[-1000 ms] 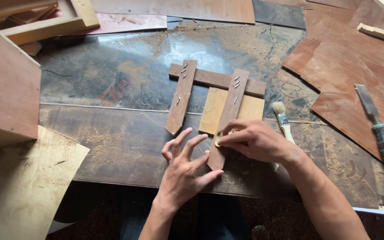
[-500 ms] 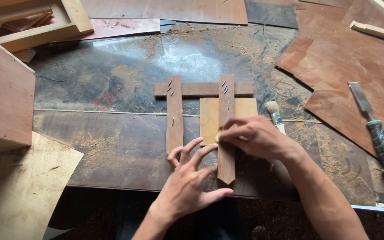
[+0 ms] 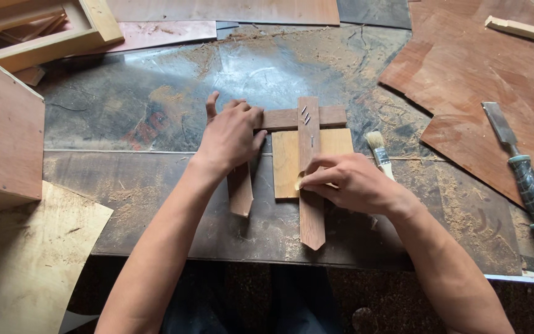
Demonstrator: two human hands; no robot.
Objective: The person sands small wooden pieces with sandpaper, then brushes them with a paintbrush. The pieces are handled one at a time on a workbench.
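Aligning step: left hand (image 3: 230, 137) flat on the wooden frame (image 3: 309, 179), right hand (image 3: 353, 184) apparently pinching its slat; next needs squaring.

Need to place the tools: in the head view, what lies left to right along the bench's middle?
Brown board → left hand → pale plywood panel → right hand → paintbrush → chisel.

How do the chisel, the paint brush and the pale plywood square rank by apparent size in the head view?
1. Pale plywood square, though partly covered by the slats and right hand.
2. Chisel.
3. Paint brush; the hand hides its handle, so its full length is unsure.
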